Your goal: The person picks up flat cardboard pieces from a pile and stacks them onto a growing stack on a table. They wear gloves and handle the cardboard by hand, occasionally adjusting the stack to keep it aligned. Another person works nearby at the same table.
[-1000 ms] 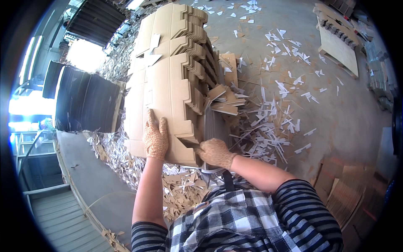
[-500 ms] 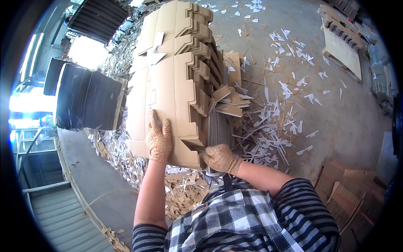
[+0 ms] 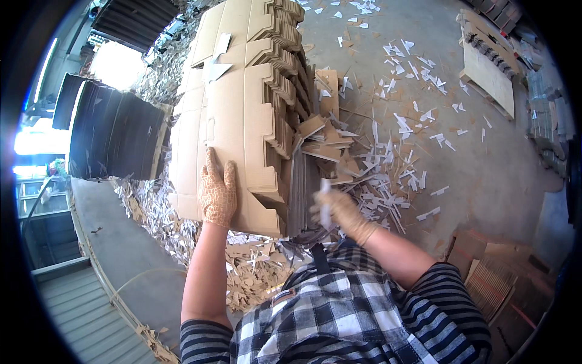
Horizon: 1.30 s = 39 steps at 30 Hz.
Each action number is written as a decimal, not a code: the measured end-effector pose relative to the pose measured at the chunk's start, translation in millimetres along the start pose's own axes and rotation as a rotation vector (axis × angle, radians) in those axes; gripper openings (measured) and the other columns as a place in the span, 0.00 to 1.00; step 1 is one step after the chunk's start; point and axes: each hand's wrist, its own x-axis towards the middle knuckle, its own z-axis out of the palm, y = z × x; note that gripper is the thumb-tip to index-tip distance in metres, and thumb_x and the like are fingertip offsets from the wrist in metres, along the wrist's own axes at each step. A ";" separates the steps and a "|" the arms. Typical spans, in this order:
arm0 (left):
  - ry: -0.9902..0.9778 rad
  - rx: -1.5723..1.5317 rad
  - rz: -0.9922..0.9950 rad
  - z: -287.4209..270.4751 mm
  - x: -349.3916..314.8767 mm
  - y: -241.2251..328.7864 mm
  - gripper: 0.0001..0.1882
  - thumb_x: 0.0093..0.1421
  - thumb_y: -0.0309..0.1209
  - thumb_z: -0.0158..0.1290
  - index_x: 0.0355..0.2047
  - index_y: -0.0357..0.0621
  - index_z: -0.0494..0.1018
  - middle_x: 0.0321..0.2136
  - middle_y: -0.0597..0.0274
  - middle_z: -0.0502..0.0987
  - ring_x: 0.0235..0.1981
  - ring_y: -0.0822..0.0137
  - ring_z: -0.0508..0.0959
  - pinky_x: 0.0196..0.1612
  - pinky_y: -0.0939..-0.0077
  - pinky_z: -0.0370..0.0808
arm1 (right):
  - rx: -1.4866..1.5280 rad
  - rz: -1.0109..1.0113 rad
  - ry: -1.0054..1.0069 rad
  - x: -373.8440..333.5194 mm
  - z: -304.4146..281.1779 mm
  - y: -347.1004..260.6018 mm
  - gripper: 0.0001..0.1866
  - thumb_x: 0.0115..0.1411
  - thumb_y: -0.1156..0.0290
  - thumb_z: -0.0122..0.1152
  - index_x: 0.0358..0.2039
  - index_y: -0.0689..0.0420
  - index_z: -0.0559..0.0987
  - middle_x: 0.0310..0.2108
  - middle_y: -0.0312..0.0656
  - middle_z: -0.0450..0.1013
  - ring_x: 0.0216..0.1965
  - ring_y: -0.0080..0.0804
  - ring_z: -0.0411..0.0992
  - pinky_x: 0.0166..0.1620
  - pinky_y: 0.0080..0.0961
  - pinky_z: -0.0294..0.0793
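Note:
My left hand [image 3: 217, 194], in a patterned tan glove, lies flat on the top sheet of a tall stack of die-cut cardboard blanks [image 3: 233, 130], its fingers stretched out. My right hand [image 3: 345, 213], gloved alike and smeared by motion, is off the stack's right side. A narrow white strip of cardboard scrap [image 3: 326, 203] shows at its closed fingers. Near me, a cut flap [image 3: 267, 203] gapes at the stack's right corner. Two loose pale scraps, one of them a pointed piece [image 3: 218, 71], rest on top of the blanks farther off.
White and brown offcuts [image 3: 388, 197] litter the floor right of the stack, with more scraps [image 3: 257, 276] by my body. A dark wrapped stack [image 3: 115, 133] stands at left. Cardboard [image 3: 494, 282] lies at lower right, and a pallet [image 3: 488, 79] at far right.
My right hand has pulled away from the stack's near right corner, out to the right, with a white strip now at its fingers. My left hand still rests on the top sheet.

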 end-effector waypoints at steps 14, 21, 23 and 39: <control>0.012 0.077 -0.016 -8.2 2.3 8.7 0.37 0.68 0.53 0.43 0.71 0.48 0.51 0.58 0.33 0.68 0.52 0.35 0.75 0.54 0.46 0.72 | -0.985 -0.259 0.167 36.4 72.5 13.4 0.24 0.55 0.50 0.65 0.31 0.62 0.83 0.32 0.62 0.77 0.37 0.61 0.76 0.42 0.49 0.75; 0.019 0.027 0.006 -0.9 0.9 -8.1 0.37 0.68 0.53 0.44 0.71 0.51 0.52 0.57 0.33 0.69 0.51 0.36 0.75 0.54 0.46 0.72 | -1.088 -0.429 0.233 23.5 83.7 20.0 0.14 0.54 0.61 0.61 0.29 0.60 0.83 0.31 0.60 0.77 0.36 0.61 0.77 0.41 0.51 0.76; -0.002 0.032 -0.002 -3.7 4.4 -3.1 0.37 0.68 0.54 0.44 0.71 0.51 0.51 0.57 0.34 0.69 0.51 0.36 0.76 0.53 0.46 0.72 | -1.066 -0.584 0.264 25.2 82.8 26.2 0.16 0.55 0.58 0.64 0.24 0.59 0.81 0.26 0.56 0.76 0.31 0.59 0.76 0.35 0.51 0.74; 0.018 0.008 0.044 1.4 6.0 -2.2 0.36 0.69 0.51 0.44 0.71 0.45 0.51 0.53 0.36 0.71 0.50 0.40 0.77 0.51 0.50 0.74 | -1.027 -0.006 0.050 -30.1 -106.6 -44.5 0.35 0.58 0.36 0.58 0.46 0.57 0.84 0.42 0.47 0.80 0.43 0.41 0.79 0.44 0.40 0.76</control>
